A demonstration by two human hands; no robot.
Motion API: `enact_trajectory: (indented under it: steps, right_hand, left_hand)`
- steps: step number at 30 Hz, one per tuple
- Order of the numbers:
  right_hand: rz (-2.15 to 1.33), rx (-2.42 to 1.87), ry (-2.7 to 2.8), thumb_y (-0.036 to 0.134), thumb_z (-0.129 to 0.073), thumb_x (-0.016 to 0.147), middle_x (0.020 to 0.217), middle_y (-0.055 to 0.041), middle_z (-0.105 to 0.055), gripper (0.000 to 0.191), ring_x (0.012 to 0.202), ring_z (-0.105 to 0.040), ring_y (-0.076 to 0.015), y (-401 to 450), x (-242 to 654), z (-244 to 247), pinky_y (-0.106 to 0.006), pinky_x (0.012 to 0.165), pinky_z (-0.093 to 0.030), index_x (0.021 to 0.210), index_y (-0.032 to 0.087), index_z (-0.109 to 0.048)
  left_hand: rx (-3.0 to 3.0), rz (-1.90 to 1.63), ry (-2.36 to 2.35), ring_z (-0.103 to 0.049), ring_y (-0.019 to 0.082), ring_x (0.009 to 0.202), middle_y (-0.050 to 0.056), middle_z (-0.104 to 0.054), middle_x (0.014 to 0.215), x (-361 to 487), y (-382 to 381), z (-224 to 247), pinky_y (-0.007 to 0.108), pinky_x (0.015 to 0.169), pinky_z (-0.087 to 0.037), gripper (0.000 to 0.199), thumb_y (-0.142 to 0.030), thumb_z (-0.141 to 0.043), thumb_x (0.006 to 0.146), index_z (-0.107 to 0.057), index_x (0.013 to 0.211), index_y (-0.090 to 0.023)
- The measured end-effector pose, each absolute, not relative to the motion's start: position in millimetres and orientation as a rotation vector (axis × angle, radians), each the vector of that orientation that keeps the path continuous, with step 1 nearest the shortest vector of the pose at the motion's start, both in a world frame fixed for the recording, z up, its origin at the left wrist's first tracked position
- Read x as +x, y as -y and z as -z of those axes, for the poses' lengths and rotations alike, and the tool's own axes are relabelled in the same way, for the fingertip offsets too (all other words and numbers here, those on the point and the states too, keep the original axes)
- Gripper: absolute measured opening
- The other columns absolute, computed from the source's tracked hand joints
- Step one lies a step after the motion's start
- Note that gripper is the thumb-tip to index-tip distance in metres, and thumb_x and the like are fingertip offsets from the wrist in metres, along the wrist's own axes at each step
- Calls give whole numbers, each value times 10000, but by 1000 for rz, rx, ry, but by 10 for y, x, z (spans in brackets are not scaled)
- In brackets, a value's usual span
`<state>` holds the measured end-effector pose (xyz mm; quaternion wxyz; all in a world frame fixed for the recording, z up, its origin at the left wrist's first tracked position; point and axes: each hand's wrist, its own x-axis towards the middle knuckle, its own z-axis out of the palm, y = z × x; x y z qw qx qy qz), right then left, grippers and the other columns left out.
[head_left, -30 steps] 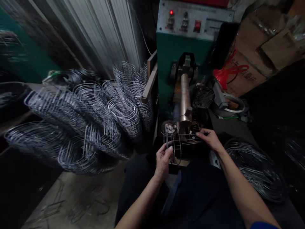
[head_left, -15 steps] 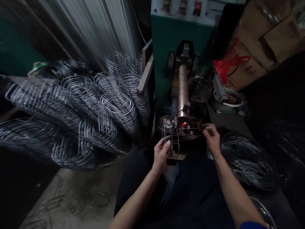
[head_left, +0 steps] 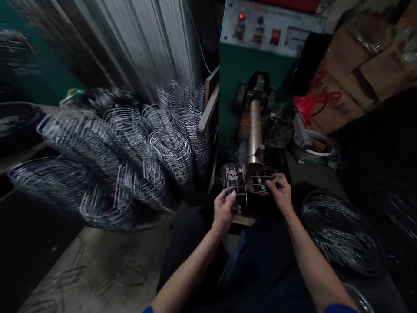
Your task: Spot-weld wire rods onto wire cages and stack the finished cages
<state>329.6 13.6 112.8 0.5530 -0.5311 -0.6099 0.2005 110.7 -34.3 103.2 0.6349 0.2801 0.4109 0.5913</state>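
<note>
My left hand (head_left: 224, 208) is closed on the left end of a wire frame (head_left: 246, 201) made of thin rods and curved loops. The fingers of my right hand (head_left: 279, 191) pinch the right part of that same frame. Between my hands, the frame lies at the lower end of a copper-coloured cylinder (head_left: 256, 134), which sticks out from a green machine (head_left: 236, 63). Whether the frame touches the cylinder is too dark to tell. On the machine's panel a red lamp (head_left: 241, 16) is lit.
Stacks of bent wire frames (head_left: 172, 152) stand on the left. A wire coil (head_left: 340, 234) lies at the right, below a round container (head_left: 317, 145) and a red bag (head_left: 306, 106). Cardboard boxes (head_left: 339, 108) are behind. Loose wires lie on the floor (head_left: 140, 248).
My right hand has moved left, nearer to my left hand. The orange glow at the cylinder's end is gone. The view has tilted up, and a lit red lamp shows on the panel.
</note>
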Motion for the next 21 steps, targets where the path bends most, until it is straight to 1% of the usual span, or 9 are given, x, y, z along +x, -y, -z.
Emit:
enact_trajectory:
  steps: [3,9,18,21]
  right_hand:
    - [-488,-1255,1437,413,-741,812,865,-17,-522,361,883,-517,-194,-178,3293,-1111,-334,841,-382,611,195,-535]
    - [-490,-1269,1446,456,-747,798,845,-15,-514,393,852,-511,-191,-244,3299,-1112,-328,810,-390,600,198,-525]
    - [-466,-1324,1449,510,-719,801,859,-23,-525,427,871,-530,-195,-316,3316,-1079,-338,844,-414,597,199,-510]
    - [-468,-1328,1427,500,-717,805,856,-24,-529,431,875,-539,-197,-330,3294,-1093,-340,842,-430,588,198,-498]
  left_hand:
    - [650,-1364,-931,-546,118,437,-57,-528,520,1107,303,-1022,209,397,-471,489,-466,-732,792,-647,1129,-122]
    - [640,-1365,-936,-543,118,440,-53,-541,529,1126,261,-1035,220,401,-477,519,-481,-736,783,-647,1135,-111]
    - [625,-1356,-936,-551,113,441,-47,-562,581,1141,157,-1051,224,392,-478,514,-488,-753,762,-651,1108,-122]
    - [617,-1330,-933,-548,115,430,-43,-566,564,1137,136,-1069,219,391,-468,537,-483,-754,757,-641,1128,-112]
